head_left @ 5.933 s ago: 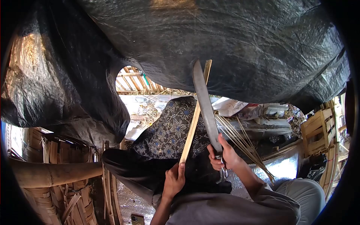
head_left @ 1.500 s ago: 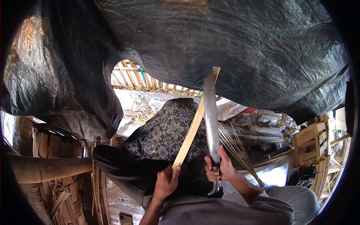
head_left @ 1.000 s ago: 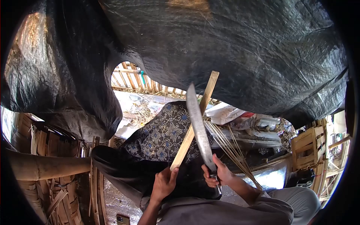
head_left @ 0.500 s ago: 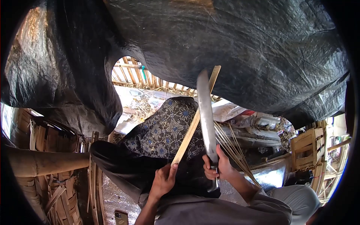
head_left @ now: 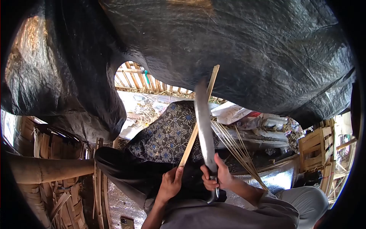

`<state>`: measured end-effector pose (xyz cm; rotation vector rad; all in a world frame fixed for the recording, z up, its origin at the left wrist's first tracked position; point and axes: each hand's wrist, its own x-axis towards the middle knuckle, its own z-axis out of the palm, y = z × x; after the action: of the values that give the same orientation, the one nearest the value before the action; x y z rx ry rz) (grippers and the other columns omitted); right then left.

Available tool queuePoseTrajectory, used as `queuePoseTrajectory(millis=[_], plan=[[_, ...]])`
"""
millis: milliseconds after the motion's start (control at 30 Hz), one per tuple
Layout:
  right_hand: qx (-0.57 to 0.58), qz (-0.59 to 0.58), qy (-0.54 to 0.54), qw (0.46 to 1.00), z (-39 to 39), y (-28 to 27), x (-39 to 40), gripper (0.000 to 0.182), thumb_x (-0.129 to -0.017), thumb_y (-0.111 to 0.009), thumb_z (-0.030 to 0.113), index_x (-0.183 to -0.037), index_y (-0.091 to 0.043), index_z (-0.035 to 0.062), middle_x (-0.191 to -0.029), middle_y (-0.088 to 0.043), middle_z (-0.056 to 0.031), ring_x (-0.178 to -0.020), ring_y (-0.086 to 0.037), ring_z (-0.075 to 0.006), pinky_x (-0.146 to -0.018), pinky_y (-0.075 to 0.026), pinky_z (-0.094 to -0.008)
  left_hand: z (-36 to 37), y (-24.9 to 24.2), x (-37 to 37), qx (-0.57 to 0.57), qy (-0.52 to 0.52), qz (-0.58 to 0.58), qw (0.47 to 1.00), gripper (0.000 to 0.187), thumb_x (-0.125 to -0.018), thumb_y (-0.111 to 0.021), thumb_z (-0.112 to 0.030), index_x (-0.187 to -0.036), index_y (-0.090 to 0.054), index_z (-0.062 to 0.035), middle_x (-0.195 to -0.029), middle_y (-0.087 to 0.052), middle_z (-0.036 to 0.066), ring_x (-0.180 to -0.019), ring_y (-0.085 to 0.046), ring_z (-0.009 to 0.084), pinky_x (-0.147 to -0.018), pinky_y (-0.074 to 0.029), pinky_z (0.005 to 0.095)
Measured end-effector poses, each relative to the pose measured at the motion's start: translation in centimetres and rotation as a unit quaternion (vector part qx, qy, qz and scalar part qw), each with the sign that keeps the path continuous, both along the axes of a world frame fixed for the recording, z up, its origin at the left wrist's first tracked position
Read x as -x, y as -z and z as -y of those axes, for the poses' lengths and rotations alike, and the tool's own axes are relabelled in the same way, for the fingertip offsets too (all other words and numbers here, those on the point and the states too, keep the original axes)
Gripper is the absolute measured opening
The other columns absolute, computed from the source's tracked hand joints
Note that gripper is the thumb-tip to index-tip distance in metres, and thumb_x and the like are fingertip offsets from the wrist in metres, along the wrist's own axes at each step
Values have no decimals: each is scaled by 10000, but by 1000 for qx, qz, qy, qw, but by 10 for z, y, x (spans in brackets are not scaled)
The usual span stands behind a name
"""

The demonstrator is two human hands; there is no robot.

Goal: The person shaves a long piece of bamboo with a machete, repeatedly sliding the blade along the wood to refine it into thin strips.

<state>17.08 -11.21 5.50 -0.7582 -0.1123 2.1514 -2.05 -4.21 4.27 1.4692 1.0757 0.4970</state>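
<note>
My left hand [head_left: 170, 184] is closed round the lower end of a long, pale bamboo strip [head_left: 190, 146], which slants up and to the right. In my right hand [head_left: 218, 176] is the handle of a machete [head_left: 206, 131], its broad blade pointing up and blurred towards the tip. Seen from here, the blade crosses over the strip around its middle. Behind both lies a dark patterned cloth [head_left: 167, 131] spread over my lap. To the right of the blade a fan of thin bamboo strips [head_left: 240, 150] runs down towards my right forearm.
A black tarp [head_left: 244, 49] hangs low across the front. On the left are a thick bamboo pole [head_left: 53, 168] and woven bamboo baskets [head_left: 63, 204]. A phone [head_left: 127, 222] lies at the bottom left. A wooden crate [head_left: 314, 149] stands at the right.
The machete has shifted slightly left and down in my right hand, its tip now blurred. My left hand and the bamboo strip have moved a little, the strip standing somewhat steeper.
</note>
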Motion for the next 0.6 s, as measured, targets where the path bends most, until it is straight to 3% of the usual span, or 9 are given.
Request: queuePoseTrajectory(millis=[133,267,433,467,600], plan=[[10,52,-19,998,0,-3,-6,746,-785,-213,774,-673,-423,67,-432,-323,-29,-309,-296,-138,-365,-304,-291,-2,2,1,-6,-11,2,1000,423,-947,-439,-316,-695,-484,22,-523,-432,158,-439,-428,285,-453,-349,359],[-3,-24,29,999,-10,1,-6,751,-788,-206,771,-676,-427,62,-434,-324,-25,-309,-307,-133,-361,-302,-286,-1,-2,1,-5,-3,-23,1000,423,-946,-443,-317,-697,-490,22,-524,-441,142,-446,-431,277,-460,-353,355],[31,25,-40,998,3,-7,-8,749,-790,-214,767,-676,-424,57,-434,-321,-28,-309,-294,-129,-359,-292,-279,-4,-1,2,6,-5,8,1000,419,-944,-446,-314,-701,-495,24,-523,-442,144,-439,-423,267,-458,-350,354],[24,56,-29,998,0,-10,-11,749,-787,-219,769,-676,-423,57,-436,-323,-30,-311,-285,-126,-357,-288,-279,-3,-1,2,3,-8,11,1000,419,-945,-445,-315,-703,-496,23,-522,-444,143,-439,-417,264,-458,-349,352],[5,-27,48,998,-8,-4,-6,738,-797,-210,762,-684,-404,60,-443,-331,-28,-314,-291,-129,-351,-260,-281,-2,3,2,15,-3,-2,1000,420,-945,-443,-317,-706,-499,23,-524,-452,132,-435,-419,242,-456,-350,354]])
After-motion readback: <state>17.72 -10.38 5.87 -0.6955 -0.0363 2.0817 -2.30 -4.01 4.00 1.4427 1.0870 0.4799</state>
